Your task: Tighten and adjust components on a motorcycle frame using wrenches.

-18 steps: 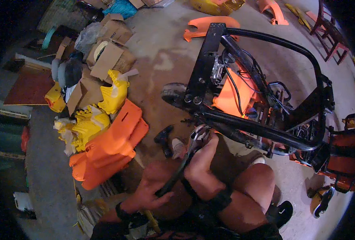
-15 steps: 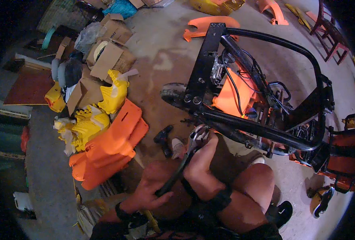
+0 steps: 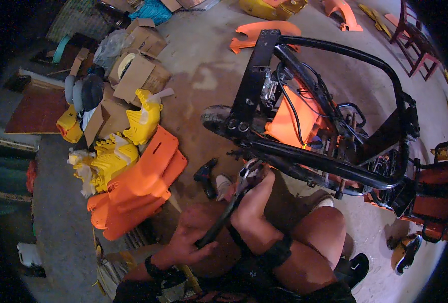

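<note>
A long adjustable wrench [image 3: 221, 222] with a dark handle and silver jaws slants up in front of my knees. My left hand [image 3: 186, 243] is closed round the lower end of its handle. At the upper end, my right hand [image 3: 260, 178] has its fingers closed by the silver jaws, just under the lower left corner of a black tubular vehicle frame [image 3: 315, 160]. What the jaws grip is hidden by my right fingers. Inside the frame sit an orange panel [image 3: 293, 117], loose cables and metal parts. A black wheel [image 3: 216, 120] shows at its left.
A black drill-like tool [image 3: 206, 177] lies on the floor left of my hands. Orange panels [image 3: 143, 177] and yellow plastic parts [image 3: 115, 156] are heaped farther left, beside open cardboard boxes [image 3: 141, 78]. A dark red chair [image 3: 418, 50] stands at the far right.
The black frame sits slightly farther left in view. Both hands and the wrench keep nearly the same place.
</note>
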The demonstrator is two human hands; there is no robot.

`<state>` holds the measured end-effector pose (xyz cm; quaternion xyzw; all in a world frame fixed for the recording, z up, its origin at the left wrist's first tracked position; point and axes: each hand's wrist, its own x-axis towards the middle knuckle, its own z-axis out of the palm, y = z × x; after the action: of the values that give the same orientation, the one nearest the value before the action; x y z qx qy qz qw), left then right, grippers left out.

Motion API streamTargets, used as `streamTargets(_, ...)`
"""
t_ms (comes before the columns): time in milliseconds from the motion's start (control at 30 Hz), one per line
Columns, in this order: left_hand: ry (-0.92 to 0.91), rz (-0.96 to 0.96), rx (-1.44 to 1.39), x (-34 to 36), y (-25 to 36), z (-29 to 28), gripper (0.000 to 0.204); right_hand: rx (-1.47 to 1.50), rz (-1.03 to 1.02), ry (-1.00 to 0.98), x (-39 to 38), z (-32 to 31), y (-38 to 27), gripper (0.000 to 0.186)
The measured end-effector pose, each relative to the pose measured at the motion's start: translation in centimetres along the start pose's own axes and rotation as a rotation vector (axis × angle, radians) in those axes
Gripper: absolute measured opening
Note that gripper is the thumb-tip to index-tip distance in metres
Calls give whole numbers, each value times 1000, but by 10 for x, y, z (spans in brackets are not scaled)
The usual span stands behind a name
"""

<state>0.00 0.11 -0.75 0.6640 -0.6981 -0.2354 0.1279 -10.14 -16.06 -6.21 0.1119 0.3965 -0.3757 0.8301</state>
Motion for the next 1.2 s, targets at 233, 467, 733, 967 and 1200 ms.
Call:
streamTargets(233, -4, -19, 18, 5, 9, -4, 34, 26, -24, -3, 1, 2, 2, 42)
streamTargets(467, -10, -49, -17, 0, 8, -5, 32, 60, 13, -57, -1, -1, 0, 45)
streamTargets(733, -17, -66, -27, 0, 10, -5, 30, 19, -14, -19, -4, -1, 0, 45)
streamTargets(967, 27, -38, 9, -3, 6, -3, 29, 41, -102, -68, 0, -2, 4, 42)
streamTargets(1200, -61, -76, -9, -5, 8, -9, 34, 78, -67, -171, 3, -5, 7, 42)
